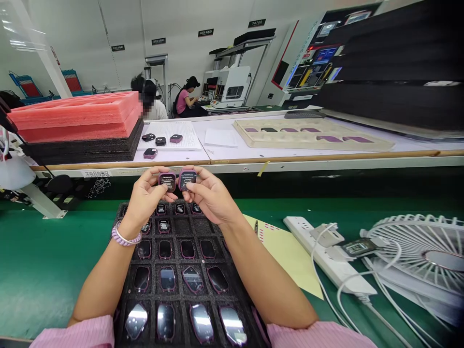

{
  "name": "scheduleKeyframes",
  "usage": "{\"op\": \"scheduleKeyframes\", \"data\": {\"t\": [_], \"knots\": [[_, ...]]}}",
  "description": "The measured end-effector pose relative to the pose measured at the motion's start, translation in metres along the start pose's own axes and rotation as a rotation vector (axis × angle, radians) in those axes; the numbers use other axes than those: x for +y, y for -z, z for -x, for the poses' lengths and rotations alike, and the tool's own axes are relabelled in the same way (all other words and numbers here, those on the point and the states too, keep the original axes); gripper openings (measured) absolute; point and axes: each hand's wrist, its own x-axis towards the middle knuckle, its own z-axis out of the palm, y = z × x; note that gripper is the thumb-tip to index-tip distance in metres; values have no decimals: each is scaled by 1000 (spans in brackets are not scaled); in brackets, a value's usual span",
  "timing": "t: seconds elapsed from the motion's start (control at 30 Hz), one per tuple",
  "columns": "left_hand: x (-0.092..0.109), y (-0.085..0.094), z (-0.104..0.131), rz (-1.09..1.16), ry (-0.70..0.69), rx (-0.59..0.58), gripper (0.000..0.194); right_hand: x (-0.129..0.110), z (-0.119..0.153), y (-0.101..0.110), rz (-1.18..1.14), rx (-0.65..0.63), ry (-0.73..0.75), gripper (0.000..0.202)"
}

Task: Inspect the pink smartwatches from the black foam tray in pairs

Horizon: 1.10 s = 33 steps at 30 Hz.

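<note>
Centrally, left hand (148, 193) pinches left watch (167, 179), right hand (207, 194) right watch (187, 177), both hands closed. A slack grip could drop either onto the tray (182, 226); bumping could scuff both.

From our head we look forward and down, close above the black gridded foam tray (181, 225) and glossy green surface (43, 270), facing the pale far wall (188, 58).

On the counter (43, 261), devices (187, 248) sit in the slots of a compartment tray (181, 225). From this tray, a paper sheet (290, 263), a power strip (340, 275) and a fan (420, 251) follow outward at three o'clock. Behind, on the shelf (224, 162), a foam stack (76, 118) stands at eleven o'clock, a shallow tray (282, 141) at one, loose devices (160, 141) between.
</note>
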Motion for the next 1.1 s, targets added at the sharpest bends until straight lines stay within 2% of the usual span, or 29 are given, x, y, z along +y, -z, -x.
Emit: {"op": "scheduleKeyframes", "data": {"t": [0.3, 0.8, 1.1], "knots": [[-3, 2, -1, -20, -29, -4, 39, -1, 1, -1, 28, -13, 6, 48], [1, 2, 0, 9, -1, -18, 43, -4, 2, -1, 21, -27, 12, 48], [-6, 2, -1, -60, -136, 0, 45, -2, 3, -2, 26, -37, 7, 47]]}}
